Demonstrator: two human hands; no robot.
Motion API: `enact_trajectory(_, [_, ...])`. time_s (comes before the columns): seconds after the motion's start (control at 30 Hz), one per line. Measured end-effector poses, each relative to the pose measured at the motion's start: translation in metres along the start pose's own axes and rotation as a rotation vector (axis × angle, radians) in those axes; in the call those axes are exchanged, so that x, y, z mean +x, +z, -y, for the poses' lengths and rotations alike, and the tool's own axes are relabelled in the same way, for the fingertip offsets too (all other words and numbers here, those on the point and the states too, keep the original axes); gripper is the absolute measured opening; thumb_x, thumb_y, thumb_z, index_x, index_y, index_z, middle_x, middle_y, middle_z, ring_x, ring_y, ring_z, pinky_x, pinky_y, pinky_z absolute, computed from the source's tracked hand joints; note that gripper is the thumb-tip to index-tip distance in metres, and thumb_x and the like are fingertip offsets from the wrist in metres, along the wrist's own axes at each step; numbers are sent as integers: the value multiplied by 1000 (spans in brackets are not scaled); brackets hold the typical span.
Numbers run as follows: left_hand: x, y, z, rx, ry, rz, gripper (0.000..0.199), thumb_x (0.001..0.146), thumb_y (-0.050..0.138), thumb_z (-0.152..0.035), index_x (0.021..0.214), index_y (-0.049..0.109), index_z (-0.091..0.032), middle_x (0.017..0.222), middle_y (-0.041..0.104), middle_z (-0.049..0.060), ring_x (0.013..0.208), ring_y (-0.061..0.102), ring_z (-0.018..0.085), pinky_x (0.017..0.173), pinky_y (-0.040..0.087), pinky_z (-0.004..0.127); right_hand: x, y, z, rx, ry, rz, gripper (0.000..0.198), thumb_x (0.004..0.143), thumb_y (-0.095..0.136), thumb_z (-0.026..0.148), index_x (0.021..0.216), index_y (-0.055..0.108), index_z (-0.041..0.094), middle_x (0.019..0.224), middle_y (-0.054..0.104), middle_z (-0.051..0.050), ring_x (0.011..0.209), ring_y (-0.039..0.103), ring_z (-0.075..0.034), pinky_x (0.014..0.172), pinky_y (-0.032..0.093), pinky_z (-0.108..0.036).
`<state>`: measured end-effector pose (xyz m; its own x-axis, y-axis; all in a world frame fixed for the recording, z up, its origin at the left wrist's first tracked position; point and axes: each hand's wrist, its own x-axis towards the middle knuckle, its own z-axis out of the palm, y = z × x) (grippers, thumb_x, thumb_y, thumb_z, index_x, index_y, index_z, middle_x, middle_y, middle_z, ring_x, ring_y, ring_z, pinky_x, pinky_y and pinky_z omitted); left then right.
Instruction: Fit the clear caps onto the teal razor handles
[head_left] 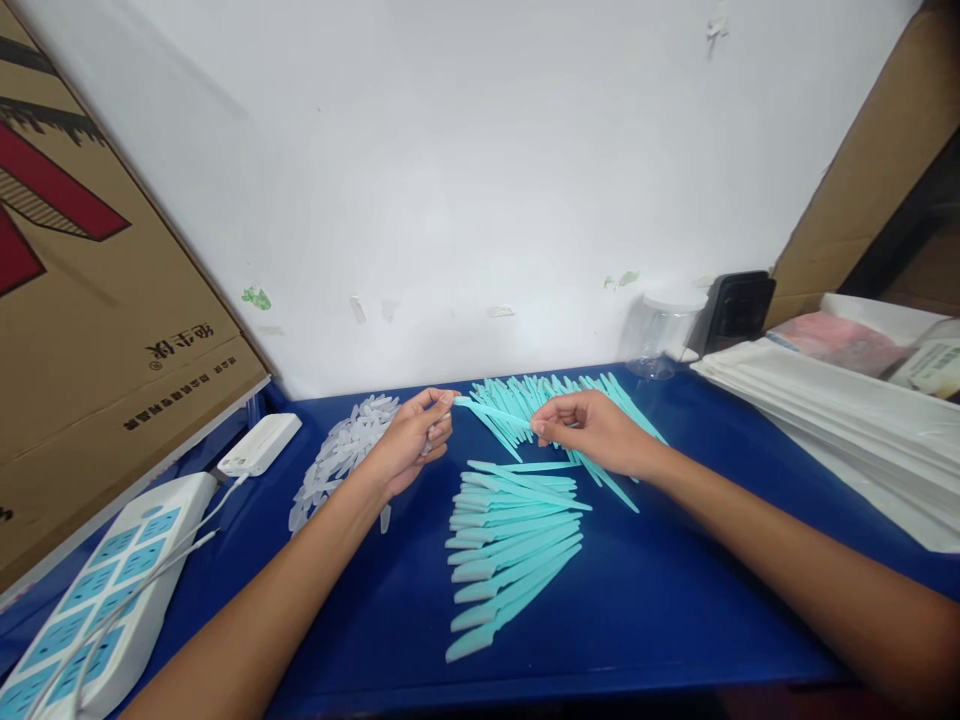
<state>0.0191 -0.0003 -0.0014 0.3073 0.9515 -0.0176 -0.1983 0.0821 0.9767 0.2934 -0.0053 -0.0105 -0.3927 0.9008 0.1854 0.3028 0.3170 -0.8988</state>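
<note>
A teal eyebrow razor (496,413) is held level between both hands above the table. My left hand (414,435) pinches its blade end at the left, and that tip is partly hidden by the fingers. Something pale shows in the curled fingers of this hand, too small to make out. My right hand (581,430) grips the thin handle end between thumb and fingers. Below lies a fanned stack of teal razors (510,550) with pale covers on their blade ends. Behind my right hand spreads a heap of teal razors (517,395). Beside my left forearm is a pile of translucent blade caps (337,455).
A white power strip (161,530) with cables and a white adapter box (260,445) stand at the left, before a large carton (97,300). At the back right are a clear jar (664,335), a black object (741,303) and stacked white sheets (832,410) on the blue table (660,600).
</note>
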Motion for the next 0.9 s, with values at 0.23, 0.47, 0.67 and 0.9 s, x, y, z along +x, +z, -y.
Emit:
enact_trajectory(0.23, [-3,2,-1,48,-33,78,31,93,70,-48,100,59,-20,57,33,-10,41,18,4,36,17,14,-4,2,5,68,45,55,34,89,67,52,82,75,19,74,70,-3,56,51,-12,51,38,-26])
enact_trajectory(0.47, [3,-10,-3,-46,32,-146,24,97,64,-37,104,60,-15,59,36,-8,41,22,5,33,17,14,-3,-2,6,21,2,58,35,90,68,51,78,74,19,72,69,-4,59,52,-13,55,41,-28])
enact_trajectory(0.67, [10,-21,-3,-209,-98,-286,7,100,51,-17,99,57,-14,59,37,-7,37,24,5,29,15,15,-7,2,8,-118,-85,202,31,91,68,46,87,81,19,78,70,-5,70,56,-16,62,43,-29])
enact_trajectory(0.9, [11,-23,1,-286,-169,-187,8,98,50,-15,98,58,-13,62,39,-7,36,26,4,28,17,14,-10,2,7,-145,-115,357,27,87,73,46,94,83,22,87,68,-5,63,46,-12,56,38,-27])
